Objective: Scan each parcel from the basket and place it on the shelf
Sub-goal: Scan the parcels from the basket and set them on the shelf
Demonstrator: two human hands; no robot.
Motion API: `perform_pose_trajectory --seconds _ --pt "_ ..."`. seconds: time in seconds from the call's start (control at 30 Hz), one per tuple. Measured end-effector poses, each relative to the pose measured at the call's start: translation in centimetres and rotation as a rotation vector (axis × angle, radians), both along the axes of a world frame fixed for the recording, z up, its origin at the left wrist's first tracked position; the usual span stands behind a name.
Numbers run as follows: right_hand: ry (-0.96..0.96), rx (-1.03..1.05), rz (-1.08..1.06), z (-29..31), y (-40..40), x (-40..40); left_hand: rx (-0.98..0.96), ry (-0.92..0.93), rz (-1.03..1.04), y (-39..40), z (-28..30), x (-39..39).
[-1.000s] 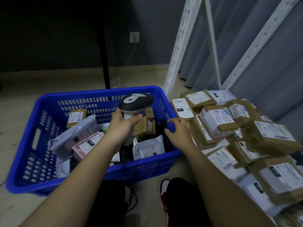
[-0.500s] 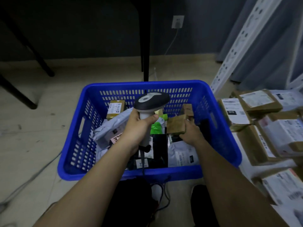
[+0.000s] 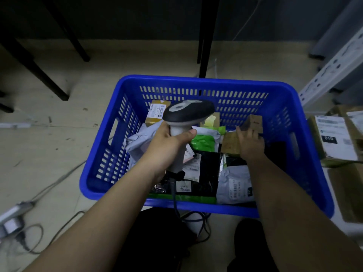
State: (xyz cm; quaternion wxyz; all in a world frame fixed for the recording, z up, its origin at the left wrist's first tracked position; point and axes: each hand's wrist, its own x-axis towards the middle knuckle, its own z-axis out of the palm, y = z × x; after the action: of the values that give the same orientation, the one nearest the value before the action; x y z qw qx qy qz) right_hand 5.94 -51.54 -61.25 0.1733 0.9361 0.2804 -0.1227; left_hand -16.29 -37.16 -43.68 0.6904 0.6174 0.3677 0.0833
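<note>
Left hand (image 3: 167, 146) grips the scanner (image 3: 186, 116); right hand (image 3: 250, 144) holds a brown parcel (image 3: 230, 144) in the blue basket (image 3: 206, 82)

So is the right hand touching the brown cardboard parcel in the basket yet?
Touching. The head view shows the right hand lying on the brown cardboard parcel, fingers over its far edge, inside the blue basket.

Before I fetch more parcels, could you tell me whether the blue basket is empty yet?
Not empty. The blue basket holds several parcels, including a grey mailer and a small brown box.
</note>
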Motion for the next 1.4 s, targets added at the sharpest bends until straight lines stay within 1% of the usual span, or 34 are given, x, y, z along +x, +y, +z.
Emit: perform_pose_trajectory --seconds 0.13,0.23,0.33,0.43,0.53,0.6,0.67,0.77,0.9,0.97,1.03,1.13,1.2,1.27,1.3,1.33,1.4 --pt "-0.03 -0.007 0.014 0.5 -0.6 -0.6 0.006 -0.031 0.008 -0.3 0.2 0.2" --pt "0.037 0.09 -0.085 1.9 -1.5 -1.2 0.012 -0.079 0.006 -1.5 0.4 1.0" --pt "0.163 0.356 -0.303 4.8 -2.8 -1.6 -0.015 -0.123 0.004 -3.4 0.9 2.0" --pt "0.268 0.729 -0.527 7.6 -5.2 -2.6 -0.036 -0.176 0.0 -5.9 1.7 2.9" --pt "0.401 1.068 -0.805 9.9 -8.5 -4.5 -0.059 -0.216 -0.02 -8.5 2.6 3.3" --pt "0.439 1.263 -0.928 11.6 -11.1 -6.0 -0.082 -0.232 -0.048 -10.1 3.3 3.2" --pt "0.454 1.361 -0.977 14.2 -13.8 -7.9 -0.097 -0.248 -0.074 -11.6 3.9 3.1" --pt "0.487 1.474 -1.026 17.8 -17.7 -10.7 -0.06 -0.253 -0.149 -13.7 4.3 2.9" --pt "0.63 1.559 -1.175 20.5 -21.2 -14.7 -0.046 -0.255 -0.257 -16.0 4.4 2.3" --pt "0.698 1.592 -1.197 21.2 -22.0 -16.8 -0.069 -0.257 -0.277 -17.0 4.5 2.0" --pt "0.725 1.639 -1.187 21.5 -22.5 -18.6 -0.109 -0.268 -0.257 -17.9 4.5 1.6" --pt "0.781 1.712 -1.012 22.0 -23.3 -20.4 -0.161 -0.279 -0.202 -18.9 4.9 1.1" --pt "0.758 1.693 -0.865 22.6 -23.7 -20.9 -0.187 -0.287 -0.182 -19.3 5.1 1.1" --pt "0.619 1.681 -0.799 22.8 -23.8 -20.9 -0.196 -0.29 -0.186 -19.6 5.1 1.3" --pt "0.514 1.669 -0.794 22.5 -23.9 -20.6 -0.192 -0.287 -0.197 -19.7 5.1 1.3" --pt "0.416 1.662 -0.805 22.4 -23.9 -20.4 -0.182 -0.283 -0.208 -19.8 5.1 1.4" --pt "0.311 1.708 -0.84 22.3 -23.9 -20.1 -0.145 -0.284 -0.21 -20.0 5.1 1.6"
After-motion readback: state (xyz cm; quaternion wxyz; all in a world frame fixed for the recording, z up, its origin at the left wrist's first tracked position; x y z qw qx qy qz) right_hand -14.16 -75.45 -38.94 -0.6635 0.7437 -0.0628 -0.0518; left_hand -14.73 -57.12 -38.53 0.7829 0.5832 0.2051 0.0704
